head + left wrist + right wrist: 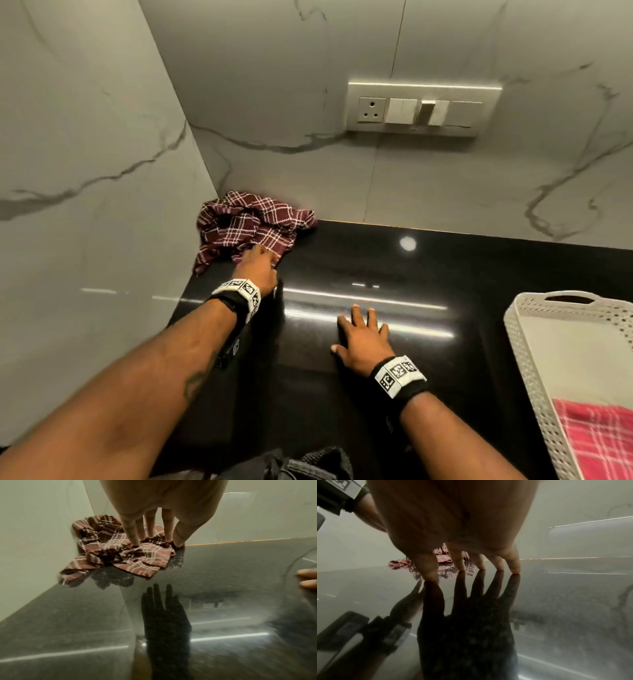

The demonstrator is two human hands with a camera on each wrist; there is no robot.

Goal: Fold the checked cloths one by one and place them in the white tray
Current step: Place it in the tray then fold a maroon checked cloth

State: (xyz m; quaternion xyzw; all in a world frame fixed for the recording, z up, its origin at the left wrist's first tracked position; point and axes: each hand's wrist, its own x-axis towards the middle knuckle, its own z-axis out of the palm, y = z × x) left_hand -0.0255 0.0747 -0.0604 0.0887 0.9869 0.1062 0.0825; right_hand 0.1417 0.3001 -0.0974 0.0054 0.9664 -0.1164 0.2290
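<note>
The black counter [445, 281] holds the white tray [524, 346] at the right with a folded pink cloth [596, 438] inside. The crumpled maroon checked cloth [250, 226] sits in the far left corner. The left hand [258, 265] touches its near edge with straight fingers [133, 534], and the right hand [364, 339] lies flat and spread on the counter, well apart from it.

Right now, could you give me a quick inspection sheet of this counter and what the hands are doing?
Surface: glossy black counter, reflective.
Job's things: crumpled maroon checked cloth in the back-left corner; white tray at right, a pink checked cloth in it.
Clutter: nothing seen.
Hands: left hand has straight fingers down on the maroon cloth's near part; right hand rests spread on bare counter, fingertips touching.
Cables: nothing seen.
Surroundings: marble-look walls, switch panel with socket.
</note>
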